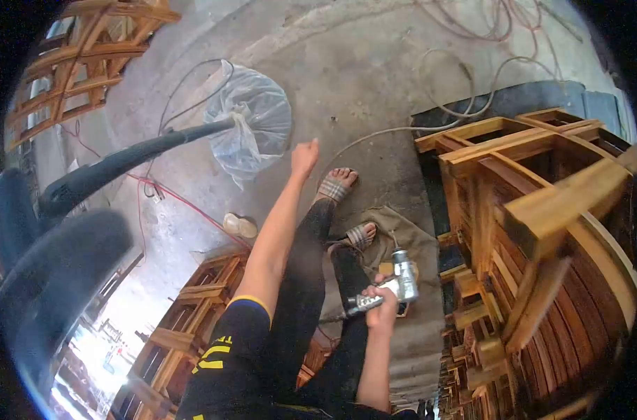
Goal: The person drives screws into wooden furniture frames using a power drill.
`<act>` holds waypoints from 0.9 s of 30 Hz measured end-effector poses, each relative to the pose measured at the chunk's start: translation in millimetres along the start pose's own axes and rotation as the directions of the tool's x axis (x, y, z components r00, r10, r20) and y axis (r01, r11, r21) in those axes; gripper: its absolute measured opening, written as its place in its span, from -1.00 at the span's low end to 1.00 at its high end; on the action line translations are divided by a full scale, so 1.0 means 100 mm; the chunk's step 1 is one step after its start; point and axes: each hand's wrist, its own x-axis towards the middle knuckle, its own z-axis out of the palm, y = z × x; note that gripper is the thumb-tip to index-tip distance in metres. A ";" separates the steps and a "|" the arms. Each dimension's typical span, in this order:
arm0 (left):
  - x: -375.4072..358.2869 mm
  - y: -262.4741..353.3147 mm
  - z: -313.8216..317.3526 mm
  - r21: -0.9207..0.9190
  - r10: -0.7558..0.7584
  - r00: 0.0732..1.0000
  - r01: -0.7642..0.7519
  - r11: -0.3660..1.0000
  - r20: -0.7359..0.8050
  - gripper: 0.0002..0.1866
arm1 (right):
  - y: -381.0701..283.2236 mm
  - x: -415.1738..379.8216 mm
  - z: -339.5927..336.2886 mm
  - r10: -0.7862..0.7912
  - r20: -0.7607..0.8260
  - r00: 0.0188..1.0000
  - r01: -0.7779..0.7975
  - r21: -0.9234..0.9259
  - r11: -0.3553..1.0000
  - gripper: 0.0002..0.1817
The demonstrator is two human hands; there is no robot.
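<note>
My right hand (pixel 383 308) is wrapped around the handle of a silver air drill (pixel 406 276), held low near my right leg. A thin bit points away from its head, and a dark hose seems to join the handle end. My left hand (pixel 305 157) is stretched forward above the floor, near a clear plastic bag (pixel 255 133) but apart from it. Its fingers are curled closed; whatever may be inside them is hidden. To the right stands a slatted wooden furniture frame (pixel 542 189), touched by neither hand.
A grey hose (pixel 395 131) crosses the concrete floor (pixel 360 77). Beneath the bag's gathered top runs a thick dark tube (pixel 143 143). Wooden frames (pixel 192 315) stand at lower left, with more (pixel 87 56) at upper left. Brown cloth (pixel 416 238) lies around my feet.
</note>
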 end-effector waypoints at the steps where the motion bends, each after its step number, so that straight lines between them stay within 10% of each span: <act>1: 0.20 0.09 0.07 0.064 -0.001 0.999 0.003 0.998 -0.037 -0.43 | -0.06 0.17 -0.05 0.040 0.003 0.999 -0.040 -0.023 0.999 -0.53; 13: 1.32 -0.05 1.28 0.380 0.070 0.982 0.001 0.925 -0.173 -0.35 | -0.50 0.57 0.46 0.108 -0.055 0.993 -0.118 -0.228 0.966 -0.52; 19: 1.12 -0.33 1.29 -0.028 0.159 0.956 -0.171 0.985 -0.246 -0.51 | -0.40 0.49 0.42 0.120 0.005 0.993 -0.115 -0.256 0.960 -0.51; 20: 0.98 -0.30 1.20 -0.419 -0.008 0.997 -0.024 0.907 -0.073 -0.54 | -0.37 0.47 0.36 0.093 0.022 0.995 -0.084 -0.270 0.959 -0.52; 22: 0.47 -0.08 0.90 -0.854 -0.079 0.917 0.394 0.339 0.391 -0.58 | -0.31 0.47 0.25 0.011 0.064 0.998 0.010 -0.325 0.946 -0.54; 27: -0.57 0.67 -0.15 -0.817 0.253 0.777 0.560 0.141 0.576 -0.63 | -0.34 0.28 0.42 -0.040 0.155 0.987 0.091 -0.339 0.936 -0.64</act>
